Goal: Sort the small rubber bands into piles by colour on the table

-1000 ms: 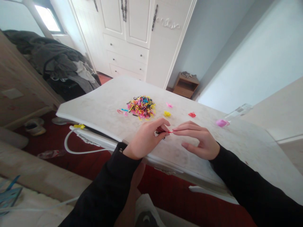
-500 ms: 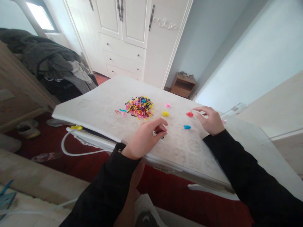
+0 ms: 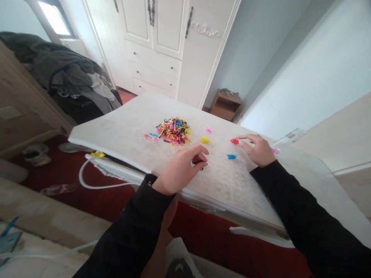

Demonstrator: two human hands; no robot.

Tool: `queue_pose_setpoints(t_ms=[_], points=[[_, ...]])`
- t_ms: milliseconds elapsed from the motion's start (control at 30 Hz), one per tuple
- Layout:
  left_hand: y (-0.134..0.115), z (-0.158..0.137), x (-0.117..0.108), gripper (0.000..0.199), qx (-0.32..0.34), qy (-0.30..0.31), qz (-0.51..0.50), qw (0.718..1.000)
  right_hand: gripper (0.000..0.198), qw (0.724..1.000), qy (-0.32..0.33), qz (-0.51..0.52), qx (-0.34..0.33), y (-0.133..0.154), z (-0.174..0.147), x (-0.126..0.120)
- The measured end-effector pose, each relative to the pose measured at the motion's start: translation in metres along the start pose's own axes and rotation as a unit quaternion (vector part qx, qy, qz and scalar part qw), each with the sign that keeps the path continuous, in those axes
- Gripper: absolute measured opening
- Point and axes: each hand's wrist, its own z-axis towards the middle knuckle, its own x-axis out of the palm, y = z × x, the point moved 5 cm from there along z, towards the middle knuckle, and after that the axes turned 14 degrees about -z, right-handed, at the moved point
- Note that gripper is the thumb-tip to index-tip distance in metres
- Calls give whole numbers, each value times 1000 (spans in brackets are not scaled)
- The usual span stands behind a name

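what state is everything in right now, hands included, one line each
mixed loop pile: heaped, colours jumbled, a few strays beside it
pink loops: small separate bunch
yellow loops: small separate bunch
blue loops: small separate bunch
red loops: bunched at the right fingertips
left hand: curled, dark loops by its fingers
right hand: thumb and forefinger extended
wardrobe drawers: shut
clothes: heaped
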Motion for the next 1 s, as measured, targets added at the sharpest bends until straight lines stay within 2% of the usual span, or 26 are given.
queue_pose_setpoints(t_ms=[300, 467, 600, 700, 767, 867, 1000], points=[[0, 0, 0, 23, -3, -2, 8, 1000, 23, 998, -52, 16, -19, 8, -1, -12], [1, -1, 0, 22, -14, -6, -5, 1000, 16, 992, -66, 68, -85, 35, -8, -23], [0, -1, 0, 19, -14, -13, -38, 999, 9, 971, -43, 114, -205, 77, -25, -34], [-1, -2, 0, 21, -23, -20, -65, 997, 17, 941, 5, 146, -306, 108, -42, -39], [-1, -3, 0, 21, -31, -23, -79, 996, 24, 921, 40, 169, -348, 122, -51, -39], [-1, -3, 0, 20, -33, -25, -85, 996, 35, 904, 76, 190, -376, 132, -59, -38], [-1, -3, 1, 16, -33, -19, -80, 996, 43, 899, 93, 200, -379, 132, -62, -35]])
